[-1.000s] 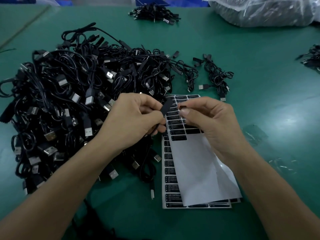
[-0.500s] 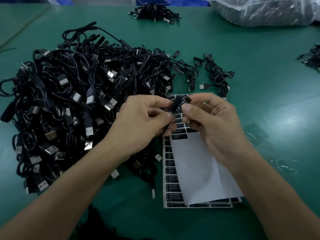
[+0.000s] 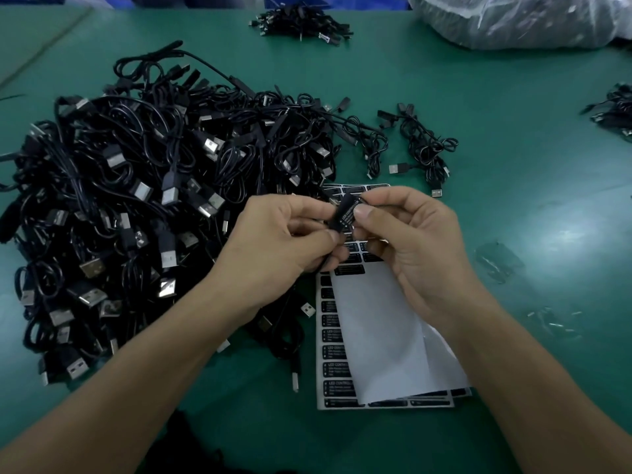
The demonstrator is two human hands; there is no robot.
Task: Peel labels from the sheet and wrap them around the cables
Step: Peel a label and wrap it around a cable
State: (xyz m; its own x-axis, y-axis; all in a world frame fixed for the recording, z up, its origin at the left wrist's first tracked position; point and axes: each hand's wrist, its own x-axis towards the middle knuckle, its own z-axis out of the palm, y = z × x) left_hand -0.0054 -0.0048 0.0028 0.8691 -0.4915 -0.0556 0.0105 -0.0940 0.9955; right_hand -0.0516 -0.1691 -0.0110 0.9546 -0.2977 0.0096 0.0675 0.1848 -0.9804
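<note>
A big pile of black cables (image 3: pixel 136 217) lies on the green table (image 3: pixel 513 186), at nine o'clock from the hands. The left hand (image 3: pixel 284 241) is curled, and its thumb and finger pinch the low end of a small black label (image 3: pixel 346 213) with white words. The right hand (image 3: pixel 413 241) pinches the top end of the same label between thumb and finger. The label is up in the air between the two hands; a cable inside it cannot be made out. Under the hands, toward six o'clock, lie the label sheets (image 3: pixel 376 336), the top one mostly bare white. A small bunch of cables (image 3: pixel 422 145) lies at twelve o'clock from the right hand. A plastic bag (image 3: pixel 530 22) sits far off at one o'clock.
</note>
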